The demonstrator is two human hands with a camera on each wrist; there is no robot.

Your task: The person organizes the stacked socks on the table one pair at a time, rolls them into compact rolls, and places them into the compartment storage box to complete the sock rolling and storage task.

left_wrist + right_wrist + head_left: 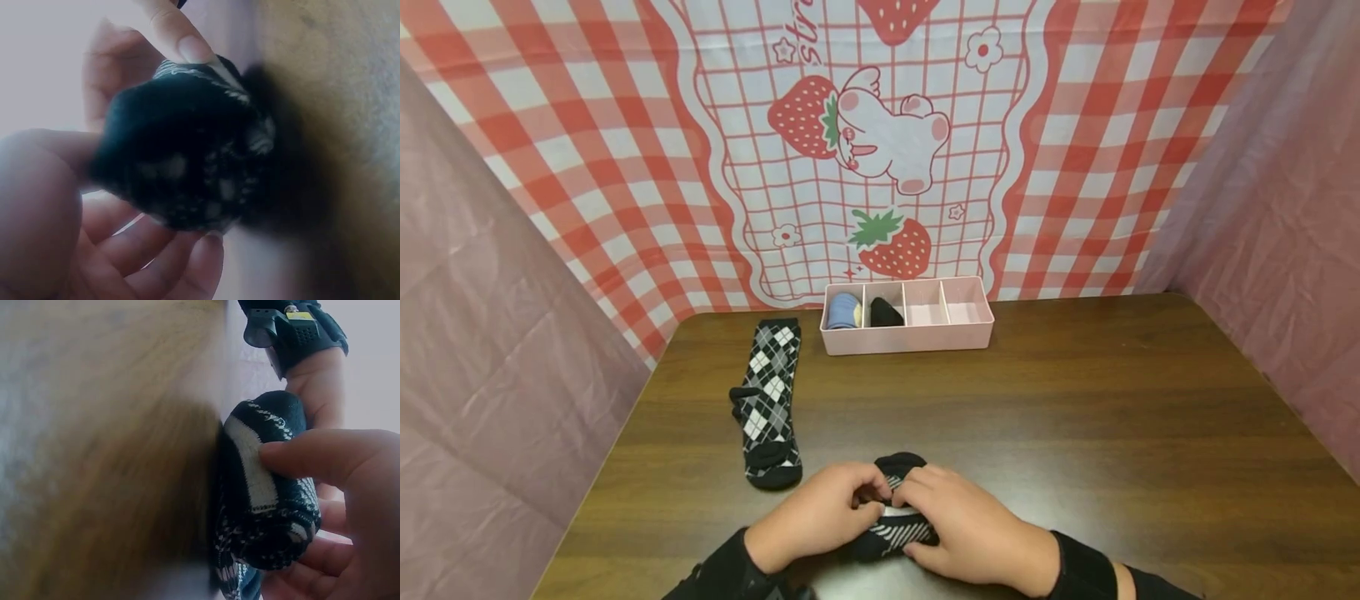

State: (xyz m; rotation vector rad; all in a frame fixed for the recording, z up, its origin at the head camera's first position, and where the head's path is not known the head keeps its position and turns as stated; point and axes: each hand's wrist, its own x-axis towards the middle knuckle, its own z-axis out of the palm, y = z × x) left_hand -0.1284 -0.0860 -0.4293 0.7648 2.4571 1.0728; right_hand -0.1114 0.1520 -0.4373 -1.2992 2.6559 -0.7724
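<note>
Both hands grip a black and white striped sock point(904, 531) low over the table's near part. It is partly rolled up, and its spiral end shows in the right wrist view, with a pale band point(252, 469) along the roll. My left hand point(823, 510) holds the roll's left side between thumb and fingers. My right hand point(973, 523) grips its right side; in the right wrist view the thumb lies on the roll, with fingers around the underside. A dark toe or heel part sticks out beyond the fingers in the head view.
An argyle pair of socks point(771, 392) lies flat to the left. At the back edge stands a pink divided box point(910, 340); a blue rolled sock point(843, 311) fills its leftmost compartment, a black rolled sock point(885, 313) the one beside it. Behind hangs a strawberry-print cloth point(880, 133).
</note>
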